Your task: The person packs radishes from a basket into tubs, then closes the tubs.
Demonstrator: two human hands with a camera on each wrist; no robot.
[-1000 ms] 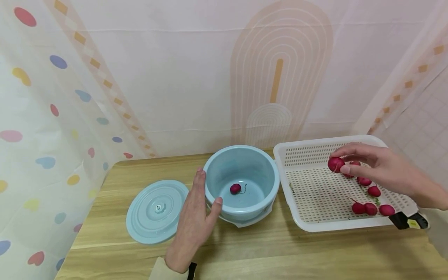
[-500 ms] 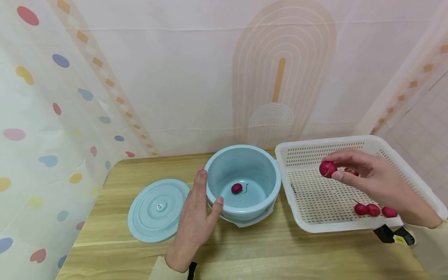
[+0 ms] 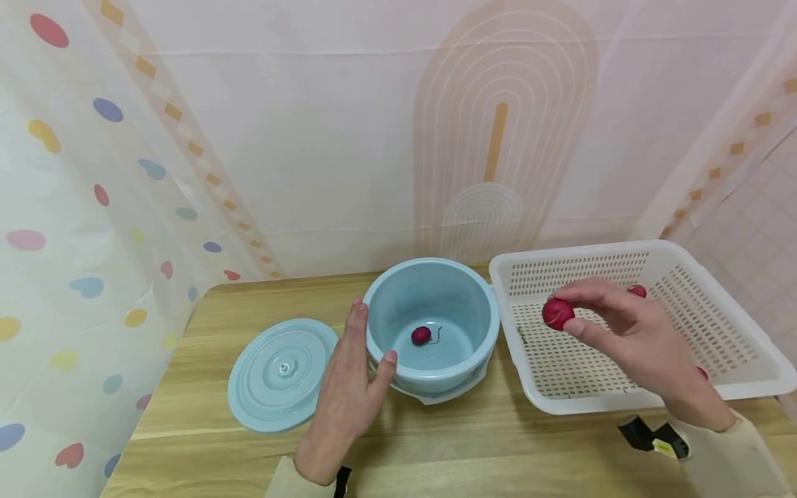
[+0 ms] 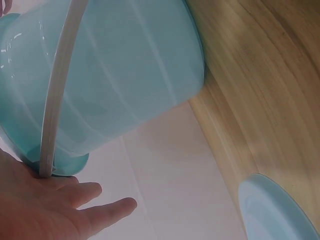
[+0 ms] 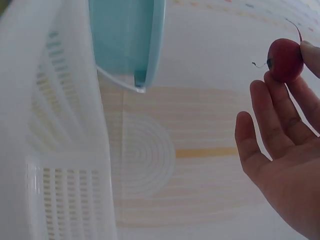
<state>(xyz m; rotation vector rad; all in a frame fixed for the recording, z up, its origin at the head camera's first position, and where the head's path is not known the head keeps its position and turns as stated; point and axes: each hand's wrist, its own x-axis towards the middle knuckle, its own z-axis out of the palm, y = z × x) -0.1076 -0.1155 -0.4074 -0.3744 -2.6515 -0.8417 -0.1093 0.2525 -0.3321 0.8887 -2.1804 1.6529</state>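
Note:
My right hand [image 3: 629, 332] pinches a red radish [image 3: 557, 314] between thumb and fingertips, above the left part of a white plastic basket [image 3: 560, 405]. In the right wrist view the same radish [image 5: 285, 60] shows a thin root and a short stem end. Against the left side of a light blue bucket [image 3: 436, 375] rests my left hand [image 3: 349, 391], its fingers straight and thumb by the rim. The left wrist view shows this hand [image 4: 55, 210] beside the bucket's pale handle [image 4: 59, 85]. One radish [image 3: 420, 335] with a thin root lies on the bucket's bottom.
A round light blue lid [image 3: 283, 377] lies flat on the wooden table [image 3: 436, 456], left of the bucket. Within the basket a radish [image 3: 636, 290] shows behind my right hand; the arm covers others. A patterned curtain [image 3: 336, 152] hangs behind the table.
My right hand has carried the pinched radish leftward across the basket, toward the bucket. The left hand stays at the bucket's side.

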